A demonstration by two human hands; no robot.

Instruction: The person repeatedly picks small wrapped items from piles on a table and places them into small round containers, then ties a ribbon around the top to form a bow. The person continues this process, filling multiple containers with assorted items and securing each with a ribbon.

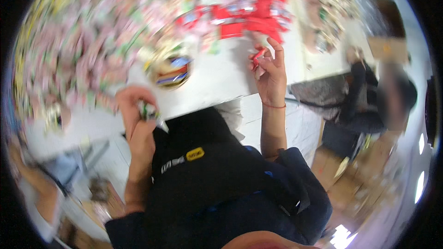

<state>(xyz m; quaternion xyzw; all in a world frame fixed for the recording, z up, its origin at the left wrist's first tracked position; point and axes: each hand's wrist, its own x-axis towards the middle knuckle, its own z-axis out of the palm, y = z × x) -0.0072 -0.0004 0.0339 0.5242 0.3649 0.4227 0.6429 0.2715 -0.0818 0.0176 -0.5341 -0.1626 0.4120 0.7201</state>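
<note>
My left hand [140, 131] is closed on a small white-and-green packet [148, 110], over the table's near edge. Raised above the white table [217, 83], my right hand [272, 71] pinches a small red packet [258, 59] between thumb and fingers, with another finger stretched up. Between my hands stands a round container [173, 80] with blue, brown and pale items in it. Just beyond my right hand lies a heap of red packets [242, 7]. Motion blur hides the fine details of the packets.
A broad heap of pink-and-green packets [87, 41] covers the table's left side. Beige packets [332, 14] lie at the far right. One person in dark clothes [364, 97] sits at the right; another person's arm [37, 184] shows at the left. Cardboard boxes [350, 184] stand at lower right.
</note>
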